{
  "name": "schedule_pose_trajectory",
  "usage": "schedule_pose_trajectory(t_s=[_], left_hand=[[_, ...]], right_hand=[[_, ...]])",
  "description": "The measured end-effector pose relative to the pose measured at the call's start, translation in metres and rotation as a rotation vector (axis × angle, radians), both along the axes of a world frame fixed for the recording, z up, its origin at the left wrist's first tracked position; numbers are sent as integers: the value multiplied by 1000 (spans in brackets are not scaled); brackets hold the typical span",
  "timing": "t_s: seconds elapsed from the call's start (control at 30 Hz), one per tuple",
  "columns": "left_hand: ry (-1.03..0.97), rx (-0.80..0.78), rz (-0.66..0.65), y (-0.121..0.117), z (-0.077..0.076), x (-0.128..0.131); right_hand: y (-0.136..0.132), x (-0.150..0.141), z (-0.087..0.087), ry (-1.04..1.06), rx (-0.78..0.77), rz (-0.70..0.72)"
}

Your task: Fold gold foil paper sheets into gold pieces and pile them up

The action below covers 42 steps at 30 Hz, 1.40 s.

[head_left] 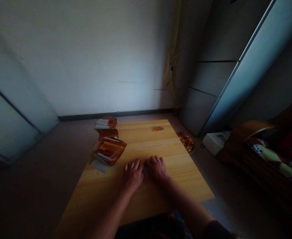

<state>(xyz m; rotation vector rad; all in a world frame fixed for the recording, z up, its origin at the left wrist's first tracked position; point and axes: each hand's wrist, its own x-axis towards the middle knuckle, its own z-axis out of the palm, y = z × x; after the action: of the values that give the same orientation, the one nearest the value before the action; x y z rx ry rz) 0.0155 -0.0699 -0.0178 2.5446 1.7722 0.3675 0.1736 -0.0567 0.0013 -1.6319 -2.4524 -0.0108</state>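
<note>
My left hand (133,176) and my right hand (157,168) lie palm down side by side on a light pine tabletop (106,196), almost touching. A small pale object (144,171) shows in the gap between them, mostly hidden by my fingers. To the left, at the table's edge, lie stacked strips of amber foil with white paper (108,151), some overhanging the edge. A small orange foil scrap (158,128) lies near the far edge.
Crumpled gold foil (185,142) lies just past the table's right edge. Further right stand a white box (215,142) and a wooden-framed seat with patterned cloth (267,156). A grey cabinet (210,83) and a wall stand behind.
</note>
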Motion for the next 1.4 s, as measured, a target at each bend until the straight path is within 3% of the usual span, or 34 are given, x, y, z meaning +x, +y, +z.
schedule_pose_trajectory(t_s=[0.5,0.67,0.77,0.87,1.07,1.4], left_hand=[[-13,-25,30,1,3,-2],[0,-27,33,0,3,-3],[-4,-29,52,-1,3,-3],[4,-45,55,-1,3,-4],[49,-125,25,8,5,-11],[70,-87,-129,17,12,-19]], right_hand=[[-8,31,-3,13,19,-110],[-3,19,8,105,63,13],[0,15,6,140,-9,75],[0,22,0,180,-52,114],[-5,37,-2,240,1,224],[6,35,-11,233,14,208]])
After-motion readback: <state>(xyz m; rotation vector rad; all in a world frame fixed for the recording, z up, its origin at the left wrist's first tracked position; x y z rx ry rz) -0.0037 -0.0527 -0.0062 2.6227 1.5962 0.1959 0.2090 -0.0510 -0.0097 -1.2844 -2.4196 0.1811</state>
